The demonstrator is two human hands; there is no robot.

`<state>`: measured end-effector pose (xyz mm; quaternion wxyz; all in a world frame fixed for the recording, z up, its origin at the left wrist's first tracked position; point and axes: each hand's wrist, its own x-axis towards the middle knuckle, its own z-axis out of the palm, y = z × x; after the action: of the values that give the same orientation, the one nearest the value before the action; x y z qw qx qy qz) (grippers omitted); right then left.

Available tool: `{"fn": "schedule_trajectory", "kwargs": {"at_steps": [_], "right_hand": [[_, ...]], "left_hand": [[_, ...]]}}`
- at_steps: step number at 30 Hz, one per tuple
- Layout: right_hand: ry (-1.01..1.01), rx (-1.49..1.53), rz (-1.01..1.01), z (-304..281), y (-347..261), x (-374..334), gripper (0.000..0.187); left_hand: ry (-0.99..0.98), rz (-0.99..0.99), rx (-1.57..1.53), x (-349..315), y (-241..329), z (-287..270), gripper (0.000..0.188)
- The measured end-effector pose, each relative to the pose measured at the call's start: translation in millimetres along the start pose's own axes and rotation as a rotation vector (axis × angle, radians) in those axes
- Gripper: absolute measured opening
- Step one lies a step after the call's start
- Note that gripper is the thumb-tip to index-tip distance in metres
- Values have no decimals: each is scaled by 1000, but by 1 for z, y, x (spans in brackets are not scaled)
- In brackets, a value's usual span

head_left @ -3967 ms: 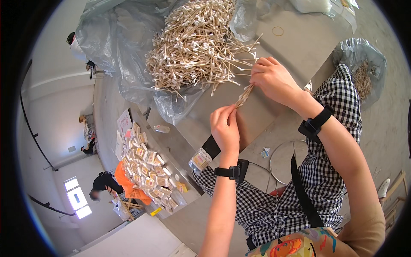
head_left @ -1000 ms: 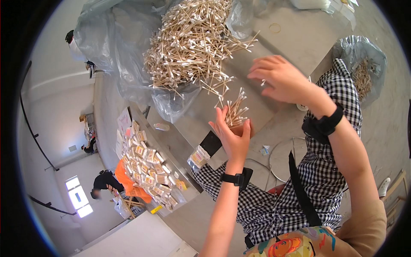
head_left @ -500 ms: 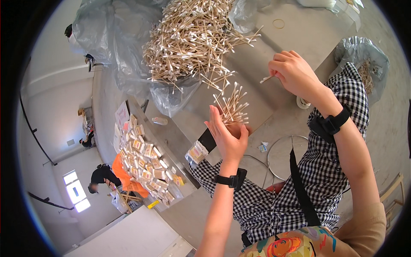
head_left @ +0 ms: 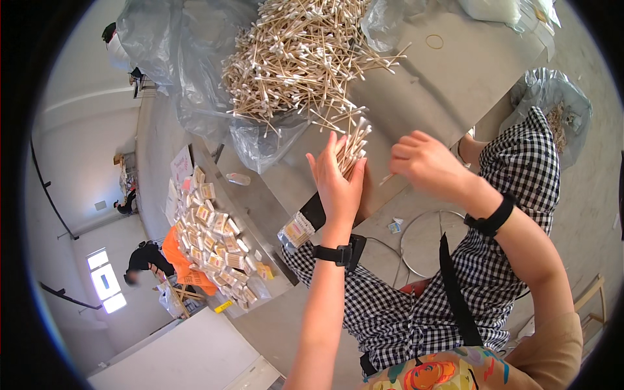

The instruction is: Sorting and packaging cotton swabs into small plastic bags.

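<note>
My left hand (head_left: 340,188) is closed around a bundle of cotton swabs (head_left: 355,144), their white tips pointing up and away from me. To its right, my right hand (head_left: 426,166) pinches a single cotton swab (head_left: 387,179), only its end showing below the fingers. Beyond both hands lies a large heap of loose cotton swabs (head_left: 292,65) with wooden sticks, partly on grey plastic sheeting (head_left: 201,84). Just left of my left wrist, a small clear pack of cotton swabs (head_left: 296,230) rests by the table's near edge.
A side table at left carries many small packs of swabs (head_left: 218,240) and orange cloth (head_left: 174,255). A grey plastic bag (head_left: 575,97) with loose sticks stands at far right. On the brown tabletop (head_left: 448,78) lies a rubber band (head_left: 434,41). Another person (head_left: 148,259) bends at the far left.
My right hand has come down and left, closer to my left hand, with the swab in it. The bundle in my left hand looks narrower and less fanned out. The view has shifted slightly.
</note>
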<state>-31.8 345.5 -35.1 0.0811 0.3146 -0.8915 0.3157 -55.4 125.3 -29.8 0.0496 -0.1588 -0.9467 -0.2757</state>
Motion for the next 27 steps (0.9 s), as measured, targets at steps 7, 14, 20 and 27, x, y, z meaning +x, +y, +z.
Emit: {"fn": "schedule_trajectory", "kwargs": {"at_steps": [7,14,20,27], "right_hand": [[147,-56,37,18,-19,30,26],[222,-68,-26,31,-1,45,35],[168,-10,0,25,5,41,30],[222,-99,29,18,22,34,13]], "left_hand": [[-64,34,-70,-12,5,-12,67],[18,5,31,-30,-4,-18,42],[92,-16,15,-25,0,-20,30],[147,-37,8,-24,-1,-15,22]]}}
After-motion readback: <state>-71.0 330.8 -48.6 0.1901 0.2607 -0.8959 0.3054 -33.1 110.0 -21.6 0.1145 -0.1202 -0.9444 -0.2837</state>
